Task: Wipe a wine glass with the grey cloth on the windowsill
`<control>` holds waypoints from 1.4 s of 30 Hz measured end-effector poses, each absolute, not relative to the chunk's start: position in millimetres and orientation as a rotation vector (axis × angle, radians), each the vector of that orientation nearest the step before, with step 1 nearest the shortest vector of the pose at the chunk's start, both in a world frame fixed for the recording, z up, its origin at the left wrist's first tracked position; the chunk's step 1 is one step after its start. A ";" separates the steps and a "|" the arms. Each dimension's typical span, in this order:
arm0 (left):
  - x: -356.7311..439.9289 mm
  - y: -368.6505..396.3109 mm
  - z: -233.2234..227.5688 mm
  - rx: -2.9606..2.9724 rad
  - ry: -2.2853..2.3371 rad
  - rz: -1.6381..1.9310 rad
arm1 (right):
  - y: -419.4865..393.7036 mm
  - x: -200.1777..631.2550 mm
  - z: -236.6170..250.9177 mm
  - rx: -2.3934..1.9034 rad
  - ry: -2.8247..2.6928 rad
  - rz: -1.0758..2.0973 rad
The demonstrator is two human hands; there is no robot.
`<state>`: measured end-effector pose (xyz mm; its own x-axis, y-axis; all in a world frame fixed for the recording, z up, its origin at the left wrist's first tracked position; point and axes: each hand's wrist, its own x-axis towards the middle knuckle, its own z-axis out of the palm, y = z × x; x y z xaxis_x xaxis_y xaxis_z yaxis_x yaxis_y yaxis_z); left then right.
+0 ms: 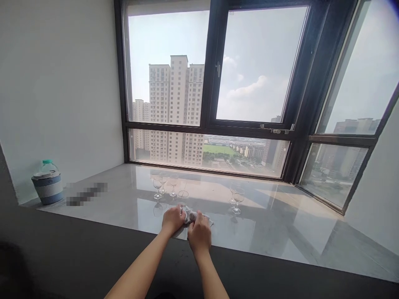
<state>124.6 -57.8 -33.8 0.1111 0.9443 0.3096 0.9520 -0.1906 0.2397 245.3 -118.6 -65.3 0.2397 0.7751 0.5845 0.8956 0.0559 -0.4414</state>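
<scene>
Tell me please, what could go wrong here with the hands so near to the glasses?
1. Both hands, left hand and right hand, grip the cloth just in front of a stemmed glass; a forward sweep could likely tip it.
2. The two glasses behind it stand close together, so one falling may knock the others.
3. The sill looks glossy; glasses might slide.

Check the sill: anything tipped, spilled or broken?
Nothing stands out. The glasses stand upright on the sill, no spill visible. Both hands, left and right, grip a cloth.
</scene>
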 end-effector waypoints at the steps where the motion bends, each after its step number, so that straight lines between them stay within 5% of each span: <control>1: 124.5 -57.6 -34.3 -2.323 -1.985 -0.624 | -118.8 245.2 -64.9 -1.734 -1.553 -0.193; 42: 125.6 -60.0 -30.5 -2.341 -2.041 -0.587 | -120.9 245.1 -63.0 -1.735 -1.561 -0.189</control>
<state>125.6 -60.0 -30.5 0.0974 0.9599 0.2628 0.9528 -0.1662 0.2539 245.1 -120.9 -63.0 0.2351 0.7802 0.5797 0.8961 0.0571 -0.4401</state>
